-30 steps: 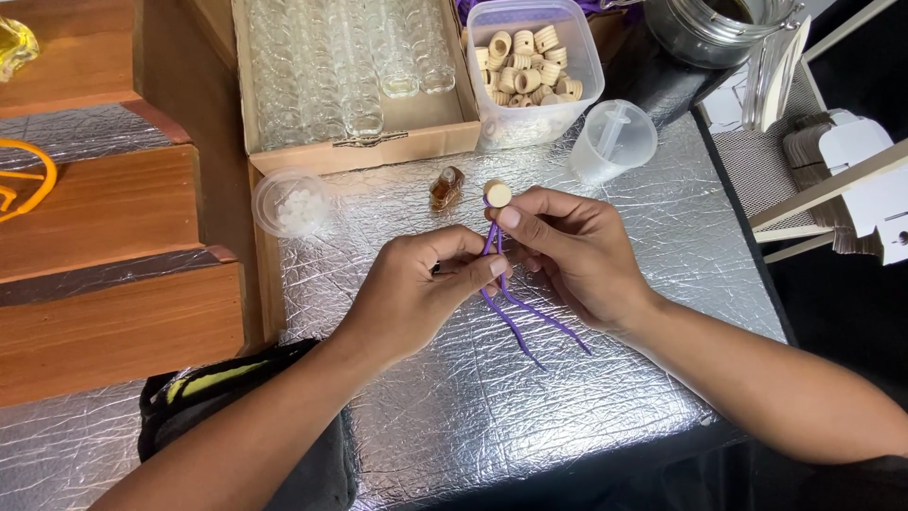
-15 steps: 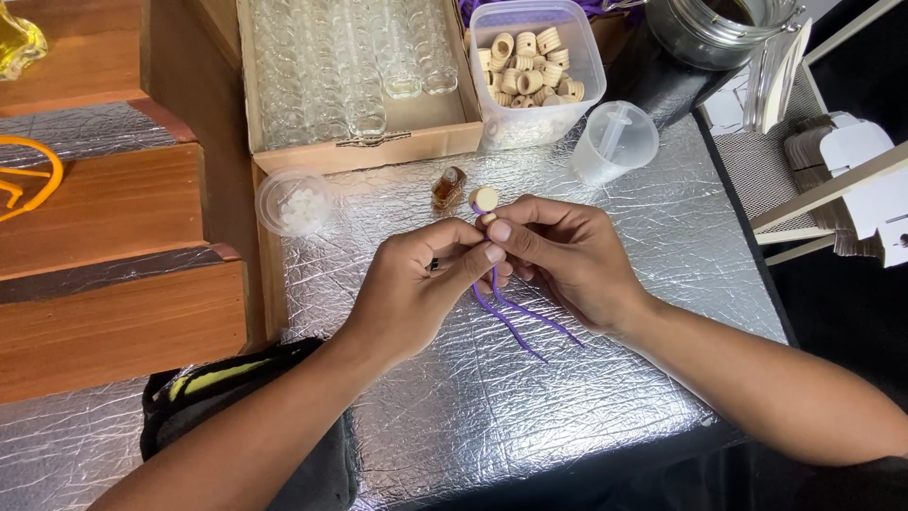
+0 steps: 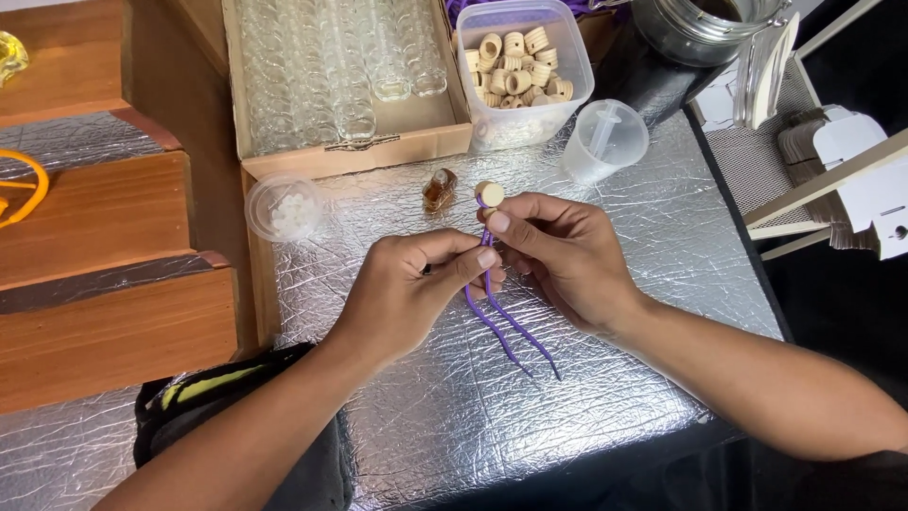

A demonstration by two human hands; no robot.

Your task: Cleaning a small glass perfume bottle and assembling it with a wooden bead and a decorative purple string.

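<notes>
A purple cord (image 3: 506, 322) hangs between my two hands, its two loose ends trailing onto the silver foil table (image 3: 605, 378). My right hand (image 3: 558, 251) pinches the cord just under a small round wooden bead (image 3: 489, 194) threaded at its top. My left hand (image 3: 416, 284) pinches the same cord a little lower, thumb and forefinger closed on it. A small amber glass bottle (image 3: 439, 188) lies on the foil just left of the bead.
A cardboard box of clear glass vials (image 3: 331, 76) stands at the back, beside a clear tub of wooden beads (image 3: 518, 66). A plastic cup (image 3: 605, 142), a small lidded dish (image 3: 284, 206), a glass jar (image 3: 700, 28) and wooden steps (image 3: 104, 237) surround the work area.
Both hands have shifted slightly left and nearer together, drawing the cord tighter under the bead; the cord's loose ends hang a little more gathered.
</notes>
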